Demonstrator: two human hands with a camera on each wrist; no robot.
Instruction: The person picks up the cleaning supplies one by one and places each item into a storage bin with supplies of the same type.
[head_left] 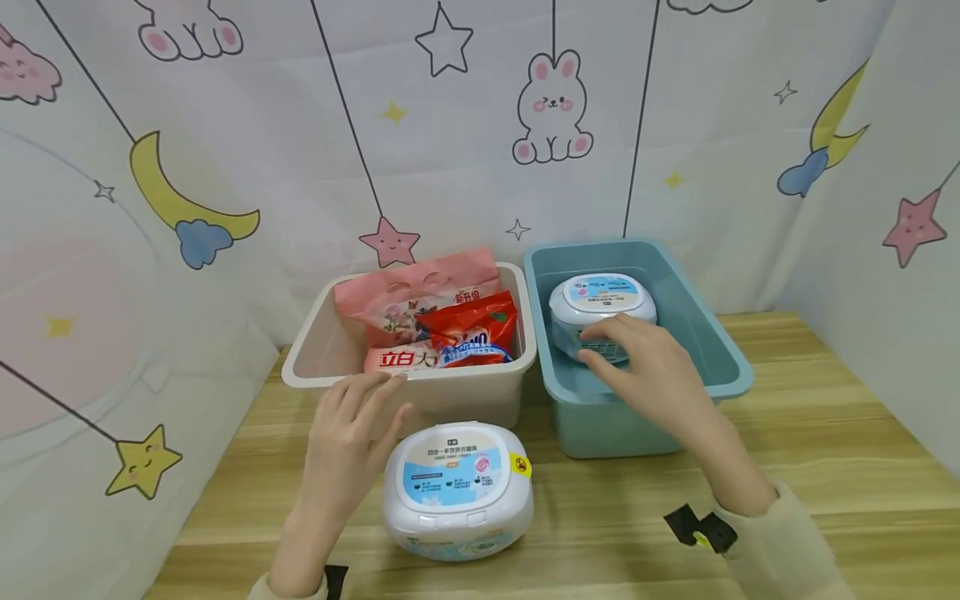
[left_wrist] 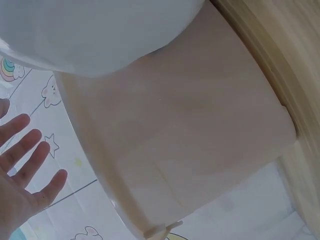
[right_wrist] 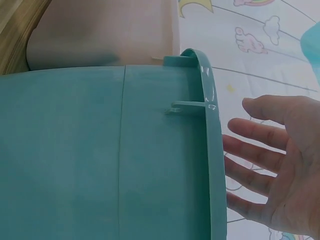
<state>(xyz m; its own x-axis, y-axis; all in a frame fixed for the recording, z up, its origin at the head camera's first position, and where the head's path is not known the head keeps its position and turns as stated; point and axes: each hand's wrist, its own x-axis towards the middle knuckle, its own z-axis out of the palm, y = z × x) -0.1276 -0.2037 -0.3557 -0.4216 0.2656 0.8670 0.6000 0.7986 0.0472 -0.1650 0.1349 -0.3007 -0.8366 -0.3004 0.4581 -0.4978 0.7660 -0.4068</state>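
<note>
Pink bag [head_left: 408,302]: 新升级; pkg. [head_left: 400,359] below: 立白

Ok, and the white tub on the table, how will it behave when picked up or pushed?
The white tub seems rigid plastic, so it should keep its shape when gripped. Its smooth, rounded sides may be slippery. Sitting low and broad on the table, it will probably slide rather than tip. The closed lid hides its contents, so weight is unclear.

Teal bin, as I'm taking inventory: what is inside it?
A white lidded tub with a blue label. The right hand covers part of its front, and whatever lies beneath the tub is hidden.
</note>
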